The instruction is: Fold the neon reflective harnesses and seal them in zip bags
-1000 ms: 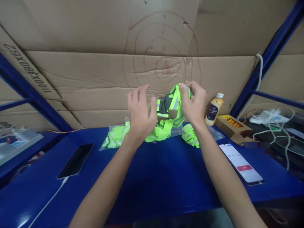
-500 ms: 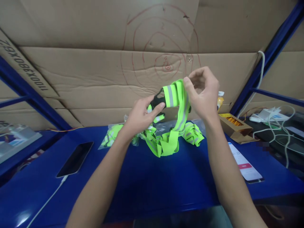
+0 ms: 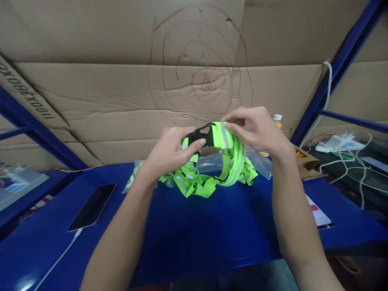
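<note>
A neon-green reflective strap (image 3: 222,135) with a grey stripe hangs in loops between my hands, above the blue table. Its black plastic buckle (image 3: 208,139) is gripped by my left hand (image 3: 174,147), thumb across the front. My right hand (image 3: 256,129) pinches the webbing just right of the buckle between thumb and fingers. The strap's lower loops rest among more green webbing (image 3: 197,184) on the table. Behind my left wrist lies a clear bag of green straps (image 3: 131,178), partly hidden.
A dark phone (image 3: 92,206) with a white cable lies left. On the right are a second phone (image 3: 319,214), partly hidden by my forearm, an open cardboard box (image 3: 309,161), a bottle (image 3: 277,120) and tangled white cables (image 3: 359,161). Cardboard walls the back; blue posts flank it.
My right hand has come down and closer to the buckle, and the strap it pinches has lowered. My left hand keeps its hold on the buckle. The view has shifted slightly.
</note>
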Demonstrator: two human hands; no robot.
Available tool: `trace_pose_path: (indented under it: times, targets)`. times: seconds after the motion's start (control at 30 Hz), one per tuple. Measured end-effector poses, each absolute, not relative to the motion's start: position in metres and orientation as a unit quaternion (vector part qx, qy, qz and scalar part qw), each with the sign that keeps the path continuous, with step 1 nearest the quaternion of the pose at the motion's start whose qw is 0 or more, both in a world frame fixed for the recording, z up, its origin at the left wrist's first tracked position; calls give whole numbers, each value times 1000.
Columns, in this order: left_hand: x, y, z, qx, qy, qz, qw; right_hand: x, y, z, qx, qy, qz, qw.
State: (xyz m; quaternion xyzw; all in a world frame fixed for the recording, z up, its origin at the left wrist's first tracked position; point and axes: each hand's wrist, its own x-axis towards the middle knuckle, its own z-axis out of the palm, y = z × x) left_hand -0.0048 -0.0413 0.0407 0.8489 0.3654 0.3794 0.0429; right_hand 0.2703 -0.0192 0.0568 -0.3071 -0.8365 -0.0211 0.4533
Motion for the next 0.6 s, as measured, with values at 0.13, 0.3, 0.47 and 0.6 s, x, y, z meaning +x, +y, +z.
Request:
trace_pose_path:
  times: [0.13,0.3,0.47,0.6]
  targets:
    - [-5,-43,42,788,402,444,144,273,-31,61,-348,-783,-60,511]
    - [14,-37,32,659,360,571,332,234,-38,49,-349,-840,-59,412]
    - [13,-34,33,591,364,588,416,214,-17,39,-326,-828,-71,451]
    - [3,-35,40,606,355,563,436,226,-9,42,-290,-809,16,511]
